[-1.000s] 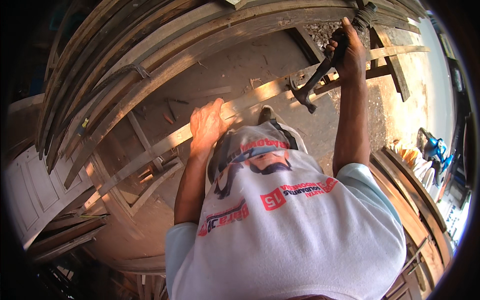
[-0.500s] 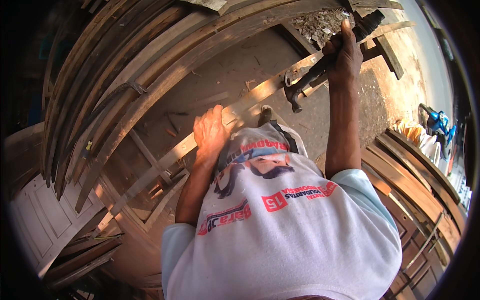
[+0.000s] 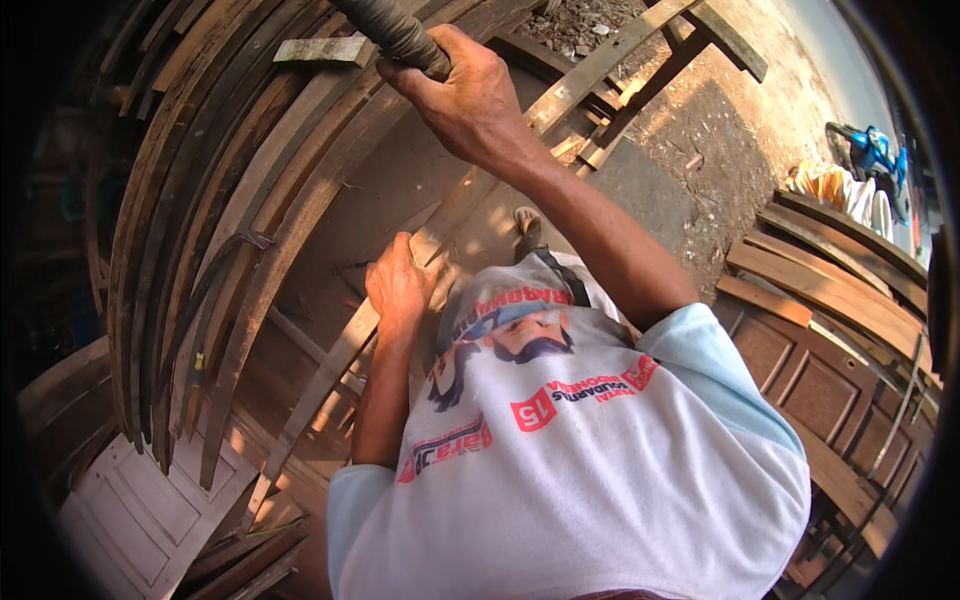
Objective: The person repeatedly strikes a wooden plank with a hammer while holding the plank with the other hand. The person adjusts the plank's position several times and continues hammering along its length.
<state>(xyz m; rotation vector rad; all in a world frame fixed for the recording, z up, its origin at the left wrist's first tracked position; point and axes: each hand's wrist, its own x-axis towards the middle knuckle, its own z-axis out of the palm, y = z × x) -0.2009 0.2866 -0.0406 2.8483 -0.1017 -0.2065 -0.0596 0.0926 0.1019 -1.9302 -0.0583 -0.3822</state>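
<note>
My right hand [image 3: 478, 95], at the upper middle, is closed around the dark, wrapped grip of a claw hammer [image 3: 402, 38]. The grip points up and left, and the hammer's head lies beyond the top edge of the view. Lower and to the left, my left hand [image 3: 398, 280] grips a long, narrow wooden plank [image 3: 342, 350]. This plank runs slantwise from the lower left, past my body, to the upper right. Its stretch behind my right forearm is partly hidden.
Many long timber pieces [image 3: 262, 225] are stacked at the left, with a short wooden block [image 3: 325, 50] on top. A white panel door [image 3: 155, 500] leans below them. On the right are more planks [image 3: 830, 285], a brown panel door [image 3: 805, 375] and a blue motorbike [image 3: 880, 160].
My right hand has swung the hammer left and upward, taking its head out of view. My left hand still grips the plank. The view has shifted slightly.
</note>
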